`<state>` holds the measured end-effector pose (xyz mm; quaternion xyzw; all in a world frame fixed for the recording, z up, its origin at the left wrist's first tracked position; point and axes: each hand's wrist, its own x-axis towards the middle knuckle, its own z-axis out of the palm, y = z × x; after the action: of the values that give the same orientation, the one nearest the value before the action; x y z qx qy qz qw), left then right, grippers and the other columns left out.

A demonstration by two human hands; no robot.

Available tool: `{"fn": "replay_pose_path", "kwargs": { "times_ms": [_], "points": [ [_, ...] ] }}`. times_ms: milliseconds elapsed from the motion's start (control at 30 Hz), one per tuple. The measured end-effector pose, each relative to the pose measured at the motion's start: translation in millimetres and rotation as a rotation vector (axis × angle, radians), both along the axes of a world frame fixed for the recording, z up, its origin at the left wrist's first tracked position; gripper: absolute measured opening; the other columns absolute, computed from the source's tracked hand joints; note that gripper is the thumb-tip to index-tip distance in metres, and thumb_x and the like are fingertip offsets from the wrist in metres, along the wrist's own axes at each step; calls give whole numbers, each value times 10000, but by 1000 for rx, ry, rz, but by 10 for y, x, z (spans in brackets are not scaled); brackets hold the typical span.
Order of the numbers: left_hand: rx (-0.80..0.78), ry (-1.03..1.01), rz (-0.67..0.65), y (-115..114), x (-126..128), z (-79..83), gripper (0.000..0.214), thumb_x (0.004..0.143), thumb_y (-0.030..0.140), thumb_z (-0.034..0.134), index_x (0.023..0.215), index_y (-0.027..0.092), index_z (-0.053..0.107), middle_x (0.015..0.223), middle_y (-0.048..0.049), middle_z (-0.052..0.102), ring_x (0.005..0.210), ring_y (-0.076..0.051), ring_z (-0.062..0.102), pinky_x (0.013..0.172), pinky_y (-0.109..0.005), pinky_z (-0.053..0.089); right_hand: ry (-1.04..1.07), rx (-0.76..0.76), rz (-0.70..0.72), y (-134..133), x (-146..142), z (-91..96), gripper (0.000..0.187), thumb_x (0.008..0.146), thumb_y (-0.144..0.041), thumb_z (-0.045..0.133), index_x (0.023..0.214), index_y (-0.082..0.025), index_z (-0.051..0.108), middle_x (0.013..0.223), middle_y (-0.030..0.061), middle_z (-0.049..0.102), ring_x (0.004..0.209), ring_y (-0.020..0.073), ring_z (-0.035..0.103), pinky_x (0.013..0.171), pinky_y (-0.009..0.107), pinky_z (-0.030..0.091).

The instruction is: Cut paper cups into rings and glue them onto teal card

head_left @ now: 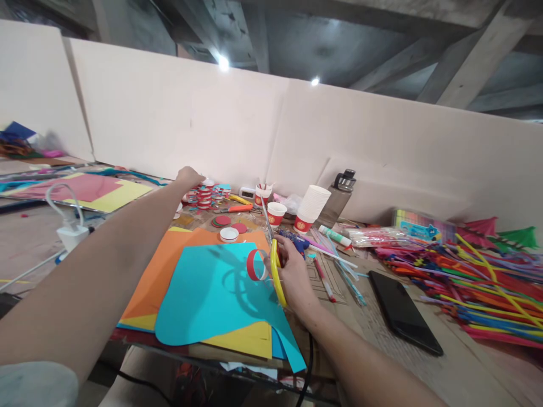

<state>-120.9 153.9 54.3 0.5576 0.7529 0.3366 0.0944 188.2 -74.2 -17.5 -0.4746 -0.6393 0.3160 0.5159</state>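
My right hand (292,277) is closed around yellow-handled scissors (278,271), their blades pointing away from me. Just left of its fingers is a red and white paper cup ring (253,264); whether the fingers hold it too, I cannot tell. Beneath lies a turquoise paper sheet (203,294) with a curved cut edge, on top of orange paper (144,282) and yellow paper. My left hand (190,176) reaches to the back, at a stack of red and white cup rings (205,195). Its fingers are hidden from view.
Paper cups (313,206), a grey bottle (337,198) and an orange cutter (240,208) stand or lie toward the back. A black phone (403,311) and many coloured pipe cleaners (487,288) are on the right. A white charger (72,237) sits left. White panels (190,113) rise behind.
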Motion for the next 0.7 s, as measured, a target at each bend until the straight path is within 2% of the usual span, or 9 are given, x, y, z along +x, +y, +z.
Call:
{"fn": "replay_pose_path", "kwargs": {
  "times_ms": [133,233,367,433,700],
  "points": [
    [-42,57,32,41,56,52,541,645,587,765,898,111,717,749,-122,719,907,-304,683,710,-308,501,8,5,0,-4,-7,1,565,668,-174,609,1231,-209,629,1145,74,716,1061,255,650,875,378,543],
    [-141,163,22,90,102,93,660,600,664,772,935,97,725,826,-144,740,906,-309,693,703,-299,502,8,4,7,-9,-9,10,558,676,-192,624,1233,-208,629,1092,70,728,1030,250,660,877,379,543],
    [-232,285,-34,115,154,109,761,609,633,785,1116,72,694,1108,-176,731,1000,-301,689,725,-274,507,-4,-9,-16,-13,-5,11,563,678,-213,636,1240,-205,627,1063,71,733,1010,255,666,852,379,550],
    [-240,319,-42,113,168,101,807,594,609,800,1191,82,667,1182,-170,712,1047,-304,678,745,-269,511,-13,-11,-20,-15,-3,8,560,684,-217,631,1245,-209,626,1062,68,732,1005,254,667,838,374,555],
    [-281,374,-46,134,171,69,822,587,535,823,1270,109,654,1206,-143,712,1065,-288,673,754,-250,497,-27,6,2,-24,-2,25,571,689,-187,613,1259,-211,623,1054,64,735,1041,254,658,861,376,549]
  ]
}}
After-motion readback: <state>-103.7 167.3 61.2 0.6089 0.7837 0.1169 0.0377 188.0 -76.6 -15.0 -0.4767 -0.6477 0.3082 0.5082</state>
